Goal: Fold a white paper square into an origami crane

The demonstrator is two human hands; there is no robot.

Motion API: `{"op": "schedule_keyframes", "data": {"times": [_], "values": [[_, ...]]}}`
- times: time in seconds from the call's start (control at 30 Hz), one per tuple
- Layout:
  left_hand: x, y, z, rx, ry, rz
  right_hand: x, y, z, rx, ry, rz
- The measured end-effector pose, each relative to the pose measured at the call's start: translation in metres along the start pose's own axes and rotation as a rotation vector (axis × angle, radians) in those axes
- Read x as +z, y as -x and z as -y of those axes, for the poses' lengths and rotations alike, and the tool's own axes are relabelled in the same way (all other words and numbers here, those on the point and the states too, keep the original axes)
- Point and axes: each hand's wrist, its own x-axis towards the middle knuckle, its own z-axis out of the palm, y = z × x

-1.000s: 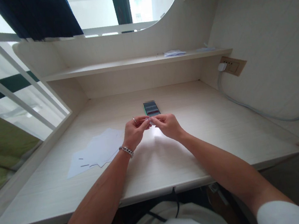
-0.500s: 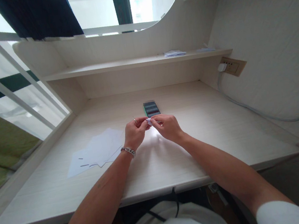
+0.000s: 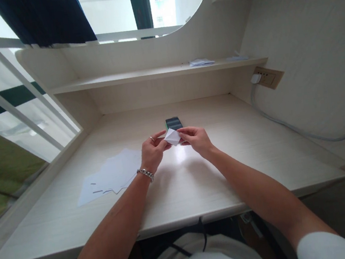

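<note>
A small folded white paper (image 3: 172, 137), roughly diamond-shaped with a crease showing, is held up between my two hands above the desk. My left hand (image 3: 153, 152), with a ring on one finger and a chain bracelet at the wrist, pinches its left corner. On the opposite side my right hand (image 3: 197, 141) grips the right corner between thumb and fingers. Just beyond the paper lies a phone (image 3: 174, 123) with a dark screen and a green edge, its near end partly covered by the paper and fingers.
Loose white sheets (image 3: 110, 173) lie overlapping on the desk (image 3: 260, 155) left of my left hand. A shelf (image 3: 138, 76) runs across the back, bearing folded papers (image 3: 201, 62). On the right wall, a white plug with a grey cable (image 3: 274, 117) sits in a socket (image 3: 271, 77).
My hands have moved slightly apart. The paper, mostly hidden between the fingertips before, now shows as a wider diamond with its faces visible.
</note>
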Motion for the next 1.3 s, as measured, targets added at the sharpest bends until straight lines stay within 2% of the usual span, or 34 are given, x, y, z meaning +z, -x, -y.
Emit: {"op": "schedule_keyframes", "data": {"times": [0.1, 0.3, 0.47, 0.67, 0.93, 1.13, 1.3], "values": [[-0.002, -0.001, 0.002, 0.025, -0.037, 0.068, -0.001, 0.002, 0.004, 0.026, -0.015, 0.023], [-0.005, -0.001, 0.003, 0.136, -0.084, 0.209, 0.000, 0.006, 0.008, 0.088, -0.056, 0.176], [-0.006, 0.000, 0.006, 0.231, -0.116, 0.181, 0.002, 0.007, 0.009, 0.101, -0.105, 0.184], [-0.007, 0.000, 0.010, 0.262, -0.148, 0.141, -0.002, 0.006, 0.008, 0.149, -0.164, 0.236], [-0.006, 0.002, 0.009, 0.347, -0.254, 0.095, -0.003, 0.006, 0.006, 0.148, -0.164, 0.246], [-0.002, 0.006, 0.008, 0.299, -0.226, 0.049, -0.002, 0.006, 0.010, 0.138, -0.144, 0.264], [0.001, 0.007, 0.008, 0.254, -0.192, 0.071, -0.002, 0.007, 0.012, 0.153, -0.151, 0.261]]}}
